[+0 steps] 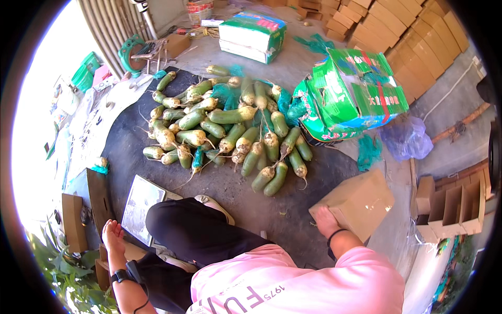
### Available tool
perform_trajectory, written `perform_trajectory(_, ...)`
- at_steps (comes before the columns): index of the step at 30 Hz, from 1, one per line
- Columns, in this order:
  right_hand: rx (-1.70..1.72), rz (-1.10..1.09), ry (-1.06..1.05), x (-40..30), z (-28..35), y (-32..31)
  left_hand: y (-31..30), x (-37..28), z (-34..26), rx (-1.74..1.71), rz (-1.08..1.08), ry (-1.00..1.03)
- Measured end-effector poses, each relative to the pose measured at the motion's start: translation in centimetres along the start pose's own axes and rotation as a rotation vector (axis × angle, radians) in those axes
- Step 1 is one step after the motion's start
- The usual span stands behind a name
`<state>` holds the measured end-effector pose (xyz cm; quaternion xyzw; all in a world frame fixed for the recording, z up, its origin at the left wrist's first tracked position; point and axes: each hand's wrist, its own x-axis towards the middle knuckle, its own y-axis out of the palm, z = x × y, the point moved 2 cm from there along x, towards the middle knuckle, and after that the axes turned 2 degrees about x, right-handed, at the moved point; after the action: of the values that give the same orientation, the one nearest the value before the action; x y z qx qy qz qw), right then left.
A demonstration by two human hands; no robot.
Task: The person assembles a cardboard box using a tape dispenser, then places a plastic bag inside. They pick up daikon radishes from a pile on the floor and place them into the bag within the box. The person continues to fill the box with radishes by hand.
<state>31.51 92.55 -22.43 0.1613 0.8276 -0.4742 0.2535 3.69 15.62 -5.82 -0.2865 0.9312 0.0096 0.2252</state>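
My right hand [327, 223] rests against the near left side of a brown cardboard box [364, 204] that stands on the dark mat. Some of its fingertips are hidden. At the lower left, my left hand [113, 237] is raised with its fingers up, holding nothing, beside a flat scale with a pale metal plate [141, 204]. A large heap of green radishes [231, 115] with pale, soil-marked ends lies on the mat in front of me. Scraps of teal netting [225, 94] are mixed in with them.
A torn green carton [353, 98] sits right of the heap, near purple plastic film [406, 137]. Another green and white carton [251, 37] stands behind. Stacked brown cartons [392, 35] line the back right. Open boxes [451, 204] are at the far right, green plants [74, 271] at the lower left.
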Motion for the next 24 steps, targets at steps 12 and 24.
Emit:
perform_trajectory(12, 0.536, 0.816, 0.382, -12.8, -9.9, 10.1, 0.7, -4.6, -1.1, 0.128, 0.018, -0.013)
perform_trajectory(24, 1.036, 0.145, -0.032, 20.9, -2.0, -14.2, 3.6, -5.9, -2.0, 0.204, 0.102, 0.235)
